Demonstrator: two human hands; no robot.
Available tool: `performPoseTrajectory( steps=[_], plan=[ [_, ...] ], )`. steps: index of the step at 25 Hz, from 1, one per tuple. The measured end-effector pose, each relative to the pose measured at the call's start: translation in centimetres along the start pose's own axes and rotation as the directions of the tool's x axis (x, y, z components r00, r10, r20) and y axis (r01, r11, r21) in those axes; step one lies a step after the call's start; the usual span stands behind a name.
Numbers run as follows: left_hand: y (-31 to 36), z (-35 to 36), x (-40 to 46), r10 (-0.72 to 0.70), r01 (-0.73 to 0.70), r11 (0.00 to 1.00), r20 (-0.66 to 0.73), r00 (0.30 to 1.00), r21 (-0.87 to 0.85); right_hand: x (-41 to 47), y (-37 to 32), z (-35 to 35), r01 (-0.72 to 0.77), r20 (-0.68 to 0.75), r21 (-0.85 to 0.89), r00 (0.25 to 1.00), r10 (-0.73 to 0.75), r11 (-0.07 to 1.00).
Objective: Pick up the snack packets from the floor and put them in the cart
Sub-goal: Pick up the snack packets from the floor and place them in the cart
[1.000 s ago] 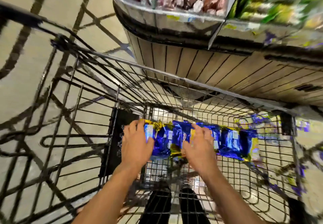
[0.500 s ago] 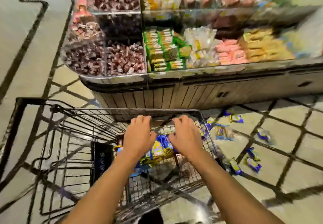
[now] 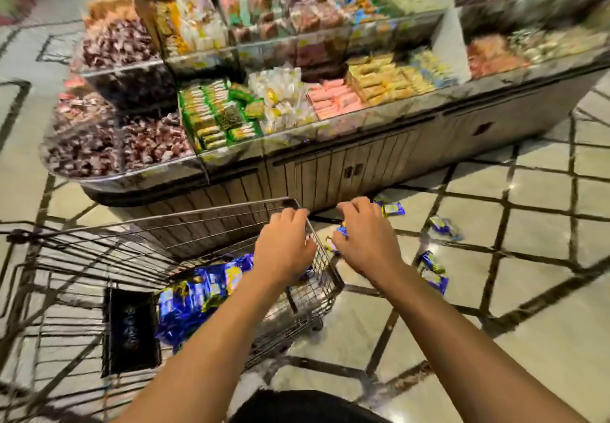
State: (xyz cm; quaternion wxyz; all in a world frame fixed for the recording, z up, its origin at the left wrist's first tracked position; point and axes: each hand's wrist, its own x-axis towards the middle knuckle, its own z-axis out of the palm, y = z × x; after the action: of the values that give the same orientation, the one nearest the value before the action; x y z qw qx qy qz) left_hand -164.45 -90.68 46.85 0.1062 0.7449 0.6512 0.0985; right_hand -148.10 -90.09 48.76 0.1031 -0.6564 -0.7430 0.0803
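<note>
A wire shopping cart (image 3: 198,216) stands at the lower left and holds a heap of blue and yellow snack packets (image 3: 198,294). More of these packets lie on the tiled floor to the right of the cart: one near the counter base (image 3: 392,208), one further right (image 3: 444,226), and a pair closer to me (image 3: 432,272). My left hand (image 3: 284,251) hovers over the cart's right rim, fingers curled down, holding nothing. My right hand (image 3: 366,241) is just past the rim, above the floor. A blue packet (image 3: 341,231) shows beside its thumb, apparently lying below it.
A long display counter (image 3: 330,172) with trays of wrapped sweets and biscuits runs across the back, close to the cart's far side. A black panel (image 3: 130,330) sits in the cart's near end. Tiled floor with dark lines spreads to the right.
My hands let go of the packets inside the cart, rose, and shifted right to the cart's rim. The view lifted and swung right, bringing the floor packets into sight.
</note>
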Motion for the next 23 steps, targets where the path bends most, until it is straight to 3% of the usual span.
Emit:
performPoseTrajectory(
  steps=[13, 19, 23],
  plan=[
    [25.2, 7.5, -0.8, 0.218, -0.203, 0.967, 0.084, 0.972, -0.157, -12.5, 23.3, -6.8, -0.332, -0.1, 0.217, 0.928, 0.359, 0.918],
    [32.5, 11.5, 2.8, 0.303, -0.289, 0.952, 0.163, 0.939, -0.105, -12.8, 32.3, -7.2, -0.46, -0.11, 0.211, 0.866, 0.488, 0.862],
    [36.9, 14.0, 7.4, 0.313, -0.299, 0.949, 0.187, 0.931, -0.098, -10.2, 38.0, -7.5, -0.488, -0.066, 0.165, 0.862, 0.503, 0.857]
  ],
)
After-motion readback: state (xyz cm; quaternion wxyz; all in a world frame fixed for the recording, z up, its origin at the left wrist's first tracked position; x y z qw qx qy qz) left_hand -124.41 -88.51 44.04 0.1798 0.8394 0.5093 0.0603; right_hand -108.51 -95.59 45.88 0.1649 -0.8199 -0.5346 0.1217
